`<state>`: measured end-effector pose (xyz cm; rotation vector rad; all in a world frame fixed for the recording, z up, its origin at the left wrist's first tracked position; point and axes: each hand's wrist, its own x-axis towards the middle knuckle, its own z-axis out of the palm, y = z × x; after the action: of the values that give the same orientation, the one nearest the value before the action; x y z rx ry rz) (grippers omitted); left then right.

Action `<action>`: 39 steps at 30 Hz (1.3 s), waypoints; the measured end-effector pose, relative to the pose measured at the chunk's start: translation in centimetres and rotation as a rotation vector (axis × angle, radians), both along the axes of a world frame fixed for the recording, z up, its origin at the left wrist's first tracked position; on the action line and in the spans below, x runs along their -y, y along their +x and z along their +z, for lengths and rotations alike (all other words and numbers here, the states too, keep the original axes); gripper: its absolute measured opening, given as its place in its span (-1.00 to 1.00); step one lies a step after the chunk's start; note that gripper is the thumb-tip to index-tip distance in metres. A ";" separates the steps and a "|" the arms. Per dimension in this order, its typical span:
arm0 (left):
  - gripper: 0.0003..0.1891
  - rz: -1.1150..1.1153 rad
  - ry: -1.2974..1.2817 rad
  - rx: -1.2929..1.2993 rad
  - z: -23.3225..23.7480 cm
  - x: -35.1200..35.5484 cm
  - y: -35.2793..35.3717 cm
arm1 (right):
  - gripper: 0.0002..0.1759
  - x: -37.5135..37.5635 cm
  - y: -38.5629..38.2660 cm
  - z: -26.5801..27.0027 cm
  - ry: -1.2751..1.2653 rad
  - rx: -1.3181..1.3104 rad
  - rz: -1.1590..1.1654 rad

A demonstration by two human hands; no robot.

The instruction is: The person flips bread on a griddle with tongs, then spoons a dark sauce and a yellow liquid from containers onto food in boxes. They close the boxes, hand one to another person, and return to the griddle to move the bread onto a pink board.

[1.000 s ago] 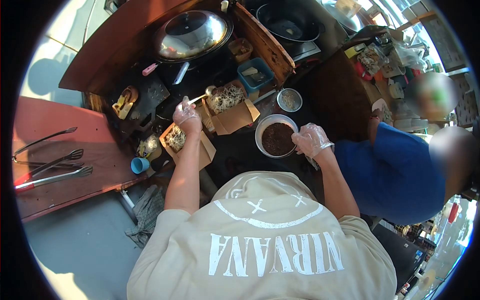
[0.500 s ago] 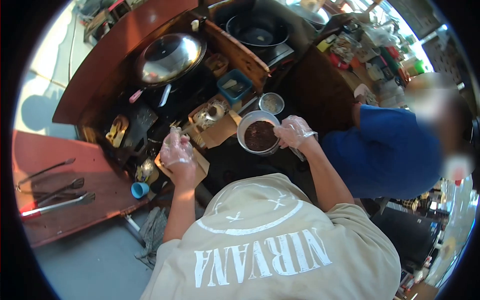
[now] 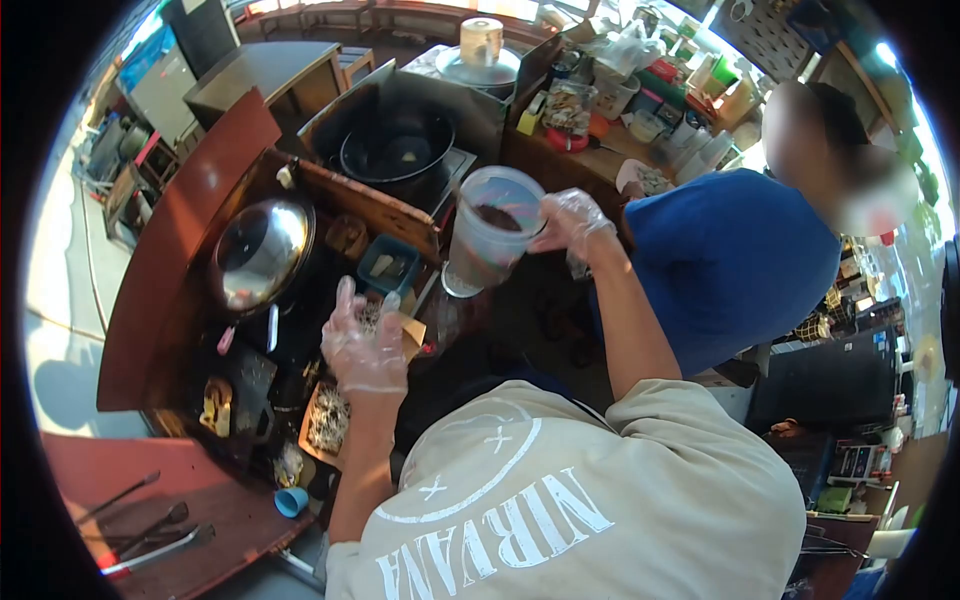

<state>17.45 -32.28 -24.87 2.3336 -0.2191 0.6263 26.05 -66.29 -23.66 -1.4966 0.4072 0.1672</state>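
Note:
My right hand [image 3: 575, 225], in a clear plastic glove, grips the rim of a translucent plastic tub [image 3: 478, 250]. The tub is tilted and raised, with dark brown crumbly stuff [image 3: 497, 216] showing inside. My left hand [image 3: 365, 345], also gloved, is held palm down with its fingers apart and nothing in it. Beneath it is a cardboard box [image 3: 413, 335], mostly hidden by the hand. Beside my left forearm lies another open cardboard box [image 3: 327, 420] filled with pale and dark topped food that I cannot make out exactly.
A lidded wok [image 3: 262, 255] and an open black wok [image 3: 397, 142] stand beyond a blue bin [image 3: 388, 265]. Tongs [image 3: 160, 545] lie on the red side board, near a blue cup [image 3: 291, 501]. A person in a blue shirt [image 3: 735, 265] stands close on the right.
The tub has gone from nearly level to tilted, lifted up and away in my right hand. My left hand's fingers have spread. The view has turned, bringing more background in.

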 end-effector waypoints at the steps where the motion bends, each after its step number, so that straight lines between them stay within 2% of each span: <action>1: -0.34 0.011 -0.047 -0.087 -0.2 -0.1 0.1 | -0.72 2.0 1.5 -0.4 0.022 0.090 -0.062; 2: -0.42 0.024 -0.094 -0.175 -0.4 -0.3 0.3 | -0.72 3.8 3.2 -0.6 0.023 0.165 -0.137; 5: -0.53 -0.018 -0.018 -0.063 -1.9 -0.6 1.2 | -0.72 8.4 8.9 0.8 0.060 0.242 -0.429; 6: -0.53 -0.020 -0.019 -0.059 -2.0 -0.5 1.4 | -0.71 10.6 11.1 0.8 0.134 0.279 -0.449; 7: -0.56 0.006 -0.025 -0.116 -2.0 -0.3 1.5 | -0.71 12.2 13.0 0.0 0.131 0.282 -0.447; 9: -0.60 0.043 -0.037 -0.168 -2.7 0.3 1.9 | -0.68 14.1 17.0 0.4 0.272 0.477 -0.775; 10: -0.61 0.060 -0.081 -0.228 -3.4 0.4 2.1 | -0.65 17.5 20.1 -2.1 0.286 0.539 -0.790; 11: -0.62 0.077 -0.122 -0.286 -3.9 0.6 2.5 | -0.65 19.1 21.9 -2.1 0.292 0.540 -0.781; 13: -0.64 0.111 -0.149 -0.340 -4.0 1.4 3.1 | -0.69 21.8 25.3 -3.0 0.236 0.682 -1.037; 15: -0.66 0.138 -0.165 -0.398 -3.5 2.2 3.8 | -0.66 26.5 28.0 -5.6 0.000 0.774 -1.089; 17: -0.65 0.261 -0.236 -0.474 -3.0 3.3 4.7 | -0.68 31.6 30.7 -7.7 0.050 0.699 -1.176; 18: -0.65 0.261 -0.226 -0.474 -2.8 3.7 5.2 | -0.69 36.0 32.0 -11.1 -0.420 0.605 -1.034; 19: -0.65 0.326 -0.226 -0.525 -2.6 4.2 5.7 | -0.69 40.6 33.6 -14.5 -0.415 0.599 -1.036; 21: -0.66 0.391 -0.220 -0.583 -3.4 4.3 5.8 | -0.70 47.2 36.2 -19.6 -0.622 0.320 -1.117; 22: -0.63 0.447 -0.300 -0.675 -4.6 3.8 5.6 | -0.73 39.3 34.4 -10.8 0.047 0.310 -1.313; 23: -0.59 0.503 -0.380 -0.766 -5.9 3.2 5.3 | -0.73 40.1 35.3 -11.8 0.047 0.301 -1.318; 25: -0.57 0.505 -0.364 -0.779 -10.0 1.0 3.8 | -0.67 42.2 36.4 -14.9 -0.008 0.155 -1.301; 26: -0.58 0.425 -0.296 -0.732 -12.9 -1.0 2.4 | -0.67 45.3 37.5 -18.2 -0.211 0.048 -1.212; 27: -0.58 0.342 -0.228 -0.683 -14.9 -2.9 1.3 | -0.67 44.8 38.0 -18.3 -0.209 0.038 -1.217; 29: -0.59 0.262 -0.216 -0.787 -16.5 -5.0 0.3 | -0.67 42.5 38.9 -17.0 0.101 0.138 -1.230; 30: -0.57 0.293 -0.456 -0.904 -17.1 -5.5 0.0 | -0.63 43.6 40.2 -19.8 0.111 0.191 -1.201; 31: -0.54 0.324 -0.701 -1.013 -17.6 -5.8 0.4 | -0.64 45.5 40.7 -22.8 -0.092 0.231 -0.982; 32: -0.48 0.671 -1.421 -1.240 -17.9 -6.9 2.2 | -0.66 45.2 41.5 -22.5 0.043 0.201 -1.053; 33: -0.48 0.672 -1.414 -1.240 -17.3 -5.8 2.7 | -0.66 44.8 42.4 -22.3 0.181 0.169 -1.121; 35: -0.64 0.354 -0.430 -1.011 -15.2 -1.9 2.0 | -0.66 44.6 43.4 -22.0 0.209 0.143 -1.093; 36: -0.77 0.383 -0.453 -0.952 -13.2 0.6 3.2 | -0.66 44.6 43.7 -21.9 0.232 0.119 -1.063; 37: -0.77 0.381 -0.445 -0.953 -13.7 -0.7 3.0 | -0.66 44.7 44.0 -21.7 0.236 0.116 -1.069; 39: -0.44 0.327 -0.743 -1.337 -13.1 -2.1 4.3 | -0.65 45.3 44.3 -21.8 0.230 0.065 -0.991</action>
<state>21.78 -30.19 -37.92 1.5998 0.8580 -0.6855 70.32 -111.60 -45.43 -0.9352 0.9884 -0.5982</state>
